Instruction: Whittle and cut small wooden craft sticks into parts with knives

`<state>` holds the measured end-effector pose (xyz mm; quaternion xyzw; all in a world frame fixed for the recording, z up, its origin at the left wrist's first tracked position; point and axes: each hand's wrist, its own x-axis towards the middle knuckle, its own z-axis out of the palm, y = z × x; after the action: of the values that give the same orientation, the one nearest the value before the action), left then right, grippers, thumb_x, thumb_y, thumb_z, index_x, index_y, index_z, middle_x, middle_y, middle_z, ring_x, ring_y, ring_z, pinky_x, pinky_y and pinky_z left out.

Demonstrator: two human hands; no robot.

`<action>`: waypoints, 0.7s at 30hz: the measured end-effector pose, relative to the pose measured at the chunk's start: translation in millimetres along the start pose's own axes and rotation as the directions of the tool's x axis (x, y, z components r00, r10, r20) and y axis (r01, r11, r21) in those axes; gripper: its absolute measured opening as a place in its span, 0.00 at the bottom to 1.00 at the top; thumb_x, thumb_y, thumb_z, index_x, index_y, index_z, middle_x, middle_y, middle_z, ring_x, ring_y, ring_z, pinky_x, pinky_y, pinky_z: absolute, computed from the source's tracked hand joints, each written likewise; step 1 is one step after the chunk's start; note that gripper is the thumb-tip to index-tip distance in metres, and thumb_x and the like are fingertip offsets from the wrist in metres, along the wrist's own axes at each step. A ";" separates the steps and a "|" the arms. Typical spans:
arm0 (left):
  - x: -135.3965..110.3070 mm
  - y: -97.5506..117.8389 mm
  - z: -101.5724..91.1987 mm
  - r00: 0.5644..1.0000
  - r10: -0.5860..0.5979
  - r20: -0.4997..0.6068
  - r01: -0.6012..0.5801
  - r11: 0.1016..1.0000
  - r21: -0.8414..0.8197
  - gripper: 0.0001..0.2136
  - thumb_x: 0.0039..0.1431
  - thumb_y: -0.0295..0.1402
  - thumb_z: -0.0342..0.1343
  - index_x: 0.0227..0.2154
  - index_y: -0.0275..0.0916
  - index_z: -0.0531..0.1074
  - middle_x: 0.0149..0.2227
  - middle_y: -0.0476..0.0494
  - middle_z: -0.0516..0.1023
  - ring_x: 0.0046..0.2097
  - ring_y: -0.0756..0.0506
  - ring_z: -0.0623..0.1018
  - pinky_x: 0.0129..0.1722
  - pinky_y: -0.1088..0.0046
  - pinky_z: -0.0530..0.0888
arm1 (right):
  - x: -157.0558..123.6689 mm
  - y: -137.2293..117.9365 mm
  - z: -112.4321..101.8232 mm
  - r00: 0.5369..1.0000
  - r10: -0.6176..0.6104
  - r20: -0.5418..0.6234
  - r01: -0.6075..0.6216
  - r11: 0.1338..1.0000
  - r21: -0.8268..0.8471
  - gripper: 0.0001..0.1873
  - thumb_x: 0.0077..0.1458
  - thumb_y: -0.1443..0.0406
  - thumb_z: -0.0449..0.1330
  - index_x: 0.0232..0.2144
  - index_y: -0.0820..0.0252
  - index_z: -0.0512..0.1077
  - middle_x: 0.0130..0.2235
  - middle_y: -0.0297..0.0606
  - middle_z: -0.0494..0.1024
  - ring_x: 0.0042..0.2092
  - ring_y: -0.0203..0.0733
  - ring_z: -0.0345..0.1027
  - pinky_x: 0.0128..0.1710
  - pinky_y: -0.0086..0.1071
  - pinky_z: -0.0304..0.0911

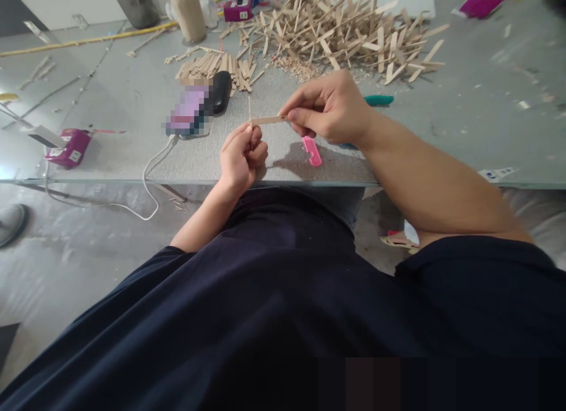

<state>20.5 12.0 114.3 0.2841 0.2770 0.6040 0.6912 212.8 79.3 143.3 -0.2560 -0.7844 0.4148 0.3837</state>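
My right hand (329, 107) pinches the right end of a flat wooden craft stick (269, 120) between thumb and fingers, holding it nearly level above the table. Its other end meets the fingertips of my left hand (241, 154). That hand is closed, with a thin upright stick (250, 106) rising from its pinch; the joint between the two sticks is too small to make out. Below my right hand lies a pink plastic piece (313, 153) with notches. Behind the right wrist a teal handle (379, 100) shows, the rest of it hidden.
A big heap of craft sticks (336, 30) covers the back of the table (464, 122), beside a smaller pile (216, 68). Left are a phone (188, 107) on a white cable (152, 169), a black case (221, 92), a jar (188, 13) and a purple block (73, 148).
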 end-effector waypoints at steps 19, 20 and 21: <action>-1.9 -3.3 3.3 0.995 -0.102 0.009 0.102 0.993 -0.051 0.20 0.75 0.29 0.50 0.22 0.39 0.59 0.19 0.60 0.45 0.17 0.59 0.50 0.20 0.84 0.49 | -2.1 -4.6 19.8 1.000 0.008 -0.011 -0.008 1.000 -0.005 0.16 0.62 0.49 0.71 0.39 0.54 0.81 0.22 0.29 0.74 0.21 0.33 0.61 0.22 0.32 0.60; -1.6 -4.0 4.0 0.994 -0.107 0.000 0.106 0.993 -0.057 0.20 0.75 0.29 0.50 0.23 0.39 0.60 0.19 0.59 0.46 0.17 0.59 0.51 0.20 0.84 0.49 | -1.8 -5.3 21.7 1.000 0.017 -0.006 -0.017 1.000 0.005 0.16 0.62 0.49 0.71 0.39 0.54 0.81 0.22 0.29 0.74 0.21 0.33 0.62 0.22 0.31 0.60; -1.4 -4.5 4.7 0.994 -0.110 -0.017 0.109 0.992 -0.068 0.19 0.75 0.30 0.51 0.24 0.39 0.60 0.20 0.59 0.47 0.17 0.59 0.51 0.20 0.83 0.49 | -1.4 -5.8 23.2 1.000 0.027 -0.005 -0.027 1.000 0.013 0.17 0.62 0.49 0.72 0.39 0.54 0.80 0.23 0.30 0.74 0.21 0.33 0.62 0.22 0.31 0.61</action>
<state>26.8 9.9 114.3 0.2391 0.2790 0.5769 0.7295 194.2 64.6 139.2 -0.2650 -0.7772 0.4243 0.3817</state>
